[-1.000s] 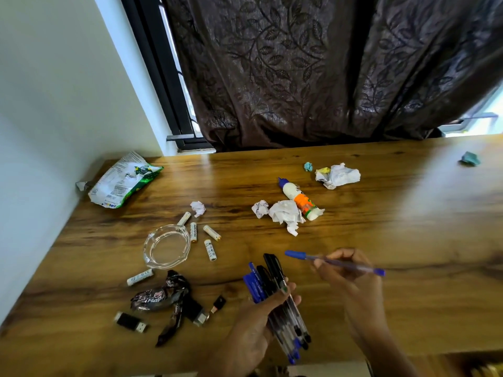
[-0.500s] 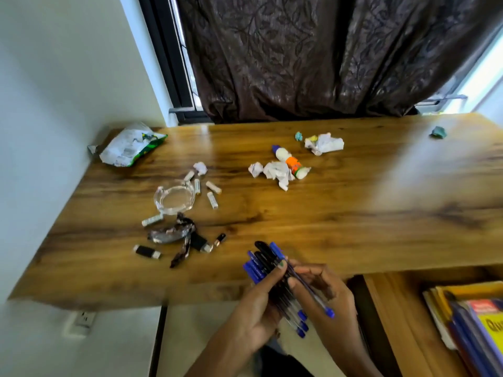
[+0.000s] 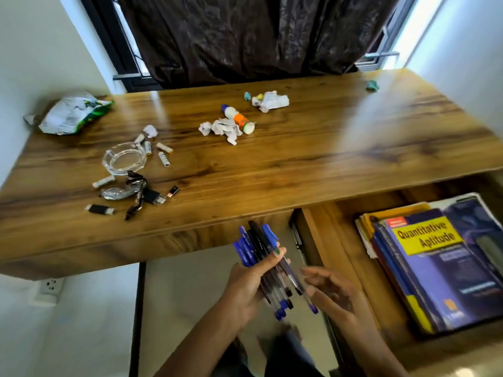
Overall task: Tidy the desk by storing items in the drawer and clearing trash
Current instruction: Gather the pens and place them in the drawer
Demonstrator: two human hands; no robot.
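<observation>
My left hand (image 3: 249, 287) grips a bundle of blue and black pens (image 3: 268, 265) in front of the wooden desk's front edge (image 3: 163, 238), below the desktop. Just right of the bundle, my right hand (image 3: 330, 292) hovers with its fingers spread and loosely bent, holding nothing. The open drawer (image 3: 337, 240) lies to the right, with books (image 3: 435, 268) stacked inside. On the desk lie a glue stick (image 3: 238, 118), crumpled paper (image 3: 221, 129), more crumpled paper (image 3: 270, 100), several batteries (image 3: 164, 158), a glass ashtray (image 3: 123, 158), USB sticks (image 3: 99, 209) and foil wrappers (image 3: 122, 190).
A snack bag (image 3: 73, 112) lies at the desk's far left corner. A small teal scrap (image 3: 372, 85) sits at the far right. A dark curtain (image 3: 245, 36) hangs behind the desk. A wall socket (image 3: 50, 285) shows under the desk at left.
The view dropped and shifted right, showing the open drawer with books. My right hand added its single pen to the bundle and came away with nothing in it. Both hands moved off the desktop.
</observation>
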